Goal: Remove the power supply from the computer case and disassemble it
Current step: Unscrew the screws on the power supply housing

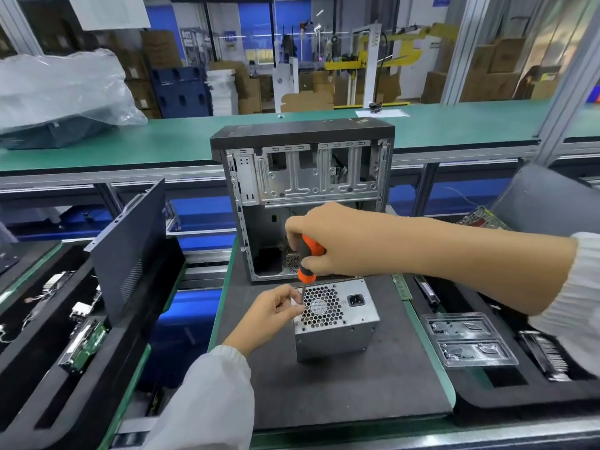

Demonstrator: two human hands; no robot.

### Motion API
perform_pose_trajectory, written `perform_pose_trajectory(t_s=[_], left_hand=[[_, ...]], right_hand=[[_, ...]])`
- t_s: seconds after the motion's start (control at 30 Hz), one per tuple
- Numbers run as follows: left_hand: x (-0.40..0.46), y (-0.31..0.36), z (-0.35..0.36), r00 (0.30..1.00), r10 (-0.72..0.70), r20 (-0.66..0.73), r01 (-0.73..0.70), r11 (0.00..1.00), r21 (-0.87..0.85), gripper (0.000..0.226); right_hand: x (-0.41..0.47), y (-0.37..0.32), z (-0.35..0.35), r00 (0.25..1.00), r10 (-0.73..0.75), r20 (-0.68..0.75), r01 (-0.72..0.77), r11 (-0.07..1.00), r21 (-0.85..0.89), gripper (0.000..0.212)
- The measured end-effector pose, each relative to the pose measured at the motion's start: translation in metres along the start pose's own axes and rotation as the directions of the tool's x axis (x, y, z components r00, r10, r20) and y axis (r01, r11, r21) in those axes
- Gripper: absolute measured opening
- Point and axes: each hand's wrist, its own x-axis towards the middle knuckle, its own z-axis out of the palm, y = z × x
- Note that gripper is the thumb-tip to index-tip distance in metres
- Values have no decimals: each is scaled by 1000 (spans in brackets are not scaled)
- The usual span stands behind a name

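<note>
The silver power supply [337,332] stands on the dark mat [341,391], out of the case, with its honeycomb fan grille and power socket facing up. Behind it the opened computer case [305,177] stands upright with its side off. My right hand [328,241] grips the orange-and-black screwdriver [306,264] above the supply, shaft pointing down at the grille's left edge. My left hand [276,310] pinches the screwdriver's shaft near its tip, at the supply's top left corner.
A black side panel [130,248] leans upright at the left beside foam trays [48,336] holding parts and a drive. On the right lie a clear plastic blister tray [467,339], memory sticks [402,287] and another foam tray. A green bench runs behind.
</note>
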Motion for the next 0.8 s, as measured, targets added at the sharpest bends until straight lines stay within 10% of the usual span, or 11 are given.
perform_pose_trajectory(t_s=[0.13, 0.23, 0.47, 0.8], left_hand=[[19, 5, 1, 995, -87, -59, 89, 995, 47, 14], [33, 16, 10, 954, -271, -128, 230, 936, -267, 19], [68, 41, 25, 906, -423, 33, 228, 422, -878, 15], [85, 27, 59, 918, -317, -237, 9, 615, -788, 32]], right_hand=[[-11, 13, -4, 979, 155, -132, -128, 974, 189, 12], [-18, 27, 1, 950, 247, -192, -188, 941, 283, 18], [-32, 57, 32, 893, 349, -283, -152, 827, 542, 16], [-32, 73, 62, 829, 440, -345, 137, 439, 888, 26]])
